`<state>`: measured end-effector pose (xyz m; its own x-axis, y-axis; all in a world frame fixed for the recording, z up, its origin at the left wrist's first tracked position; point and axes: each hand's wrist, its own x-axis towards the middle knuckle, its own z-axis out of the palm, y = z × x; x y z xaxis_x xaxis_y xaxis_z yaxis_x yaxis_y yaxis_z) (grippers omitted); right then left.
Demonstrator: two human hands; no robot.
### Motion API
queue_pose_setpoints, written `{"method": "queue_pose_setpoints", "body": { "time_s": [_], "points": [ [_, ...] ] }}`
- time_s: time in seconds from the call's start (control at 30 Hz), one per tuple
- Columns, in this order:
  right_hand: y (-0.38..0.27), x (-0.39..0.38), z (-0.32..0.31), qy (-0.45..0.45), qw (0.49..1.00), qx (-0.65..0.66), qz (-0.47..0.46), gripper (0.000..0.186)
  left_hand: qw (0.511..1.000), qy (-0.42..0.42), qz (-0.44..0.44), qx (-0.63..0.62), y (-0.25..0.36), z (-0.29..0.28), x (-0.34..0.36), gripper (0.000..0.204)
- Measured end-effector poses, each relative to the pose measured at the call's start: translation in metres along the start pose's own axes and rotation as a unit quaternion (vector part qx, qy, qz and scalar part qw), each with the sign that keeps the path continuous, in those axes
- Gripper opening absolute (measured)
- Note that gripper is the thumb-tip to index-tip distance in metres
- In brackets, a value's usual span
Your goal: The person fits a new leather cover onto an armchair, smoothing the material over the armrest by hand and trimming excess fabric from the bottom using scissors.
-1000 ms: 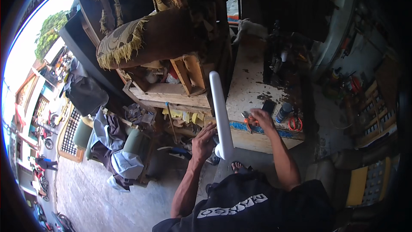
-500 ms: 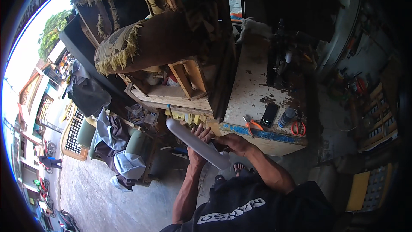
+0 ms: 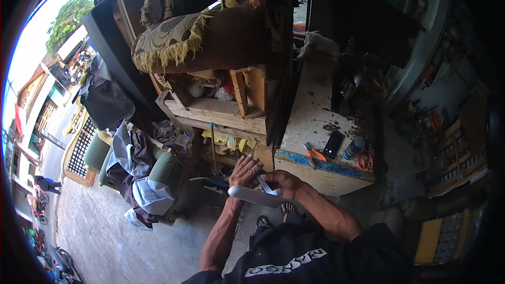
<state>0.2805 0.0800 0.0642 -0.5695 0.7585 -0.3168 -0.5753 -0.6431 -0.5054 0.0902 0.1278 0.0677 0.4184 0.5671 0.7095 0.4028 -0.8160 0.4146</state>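
Observation:
A long, round-ended grey padded piece (image 3: 258,196) lies crosswise in front of my left wrist, close to my body. Just beyond it my left hand (image 3: 245,171) has its fingers stretched out flat, back of the hand upward. My right hand (image 3: 284,183) is closed, thumb and fingers pinching a pale grey-blue strip (image 3: 266,184) beside the padded piece's right part. Whether the strip is joined to that piece, I cannot tell. The padded piece's underside is hidden.
Ahead stands a worn sofa frame (image 3: 210,108) with frayed cushioning. On the scuffed bench (image 3: 300,126) at right lie orange-handled pliers (image 3: 315,153), a phone (image 3: 333,144), a dark can (image 3: 353,148) and orange-handled scissors (image 3: 364,162). Cloth drapes over a green-padded chair (image 3: 161,167) at left.
The padded piece has swung from a steep slant to nearly level and come nearer my body. My left fingers now lie flat, and the pale strip shows in my right hand.

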Motion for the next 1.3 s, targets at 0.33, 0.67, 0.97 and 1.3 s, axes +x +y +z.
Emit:
{"method": "queue_pose_setpoints", "body": {
  "time_s": [0.33, 0.67, 0.97, 1.3],
  "points": [
    [-0.033, 0.022, -0.003, 0.161, 0.956, -0.179, -0.17, 0.021, 0.815, 0.082, -0.571, -0.045, -0.085, -0.068, -0.16, 0.052],
    [-0.071, 0.086, -0.147, 0.301, 0.834, -0.44, -0.139, 0.03, 0.844, 0.239, -0.476, 0.057, -0.051, -0.2, -0.088, 0.036],
    [-0.086, 0.167, -0.166, 0.287, 0.824, -0.471, -0.132, 0.031, 0.943, 0.226, -0.245, 0.013, 0.012, -0.148, 0.161, 0.031],
    [-0.078, 0.205, -0.235, 0.332, 0.853, -0.372, -0.15, 0.044, 0.881, 0.38, 0.148, 0.239, 0.045, -0.123, 0.357, 0.03]
  ]
}}
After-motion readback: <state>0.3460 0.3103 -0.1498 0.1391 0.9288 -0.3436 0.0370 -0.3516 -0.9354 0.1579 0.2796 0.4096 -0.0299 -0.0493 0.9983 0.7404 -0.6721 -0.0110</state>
